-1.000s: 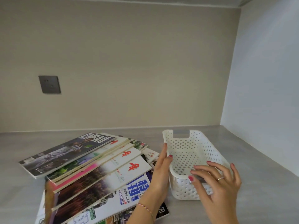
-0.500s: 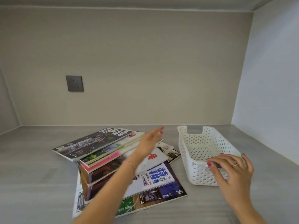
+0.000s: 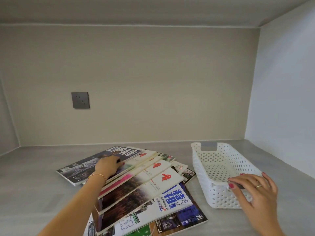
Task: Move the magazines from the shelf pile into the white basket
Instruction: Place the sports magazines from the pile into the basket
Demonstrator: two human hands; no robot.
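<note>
On the pale grey shelf [image 3: 34, 184], toward its left and middle, lies the fanned pile of glossy paper magazines [image 3: 136, 184], each one slid a little off the one below. At the pile's far left, the top copy is a dark-covered magazine with large white lettering [image 3: 88, 164], its left edge overhanging the rest. The left hand [image 3: 107, 166] rests on this cover, its fingers [image 3: 117, 163] curled down over the cover's right edge and seemingly tucked toward the copy beneath; whether they already pinch the cover I cannot tell.

The step in hand looks like lifting the top magazine. To do it well, the fingers should slip under that one cover only, thumb on top, and close firmly near the spine, since glossy pages tend to flop open and slide. Lifting straight up before swinging right should keep the fanned copies below from being dragged along.

Near the shelf's right wall stands the white perforated plastic basket [image 3: 213, 167], empty as far as can be seen, long axis running away from the viewer. The right hand [image 3: 252, 189] steadies its near rim, fingers [image 3: 238, 182] spread loosely over the edge. Keeping that hold is wise, as the light basket would likely skid when a magazine drops in, and the copy probably has to go in on edge or tilted.
</note>
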